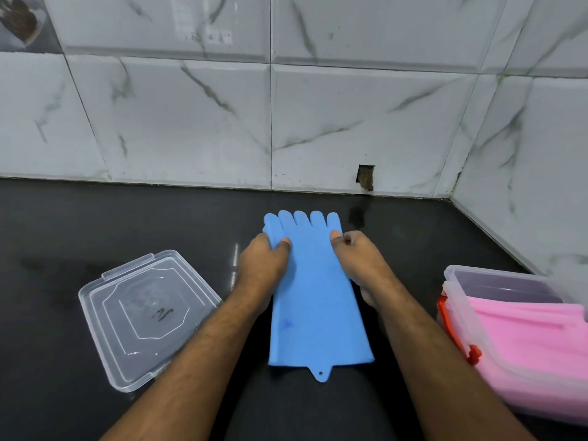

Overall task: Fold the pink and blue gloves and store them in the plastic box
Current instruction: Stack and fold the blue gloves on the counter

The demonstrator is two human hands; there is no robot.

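A glossy black counter runs back to a wall of large white tiles veined with grey, like marble. The wall turns a corner at the right. Low on the tiles, near that corner, sits a small dark hole, and a faint wet smear marks the counter just in front of it.

A blue glove lies flat in the middle of the counter — smooth, rubbery, long in the cuff, its five stubby fingers pointing toward the wall. A small tab with a hole sticks out from the cuff edge nearest the person.

Two bare forearms reach in from below. The left hand pinches the glove's left edge just below the fingers, thumb on top. The right hand grips the right edge at the same height, thumb on top, fingers curled under.

To the right, partly cut off by the frame, stands the clear plastic box with an orange latch on its side. A pink glove lies folded inside it — soft, matte pink showing through the cloudy wall.

To the left of the arms, the box's clear lid rests flat on the counter, roughly square, with rounded corners and a raised rim.
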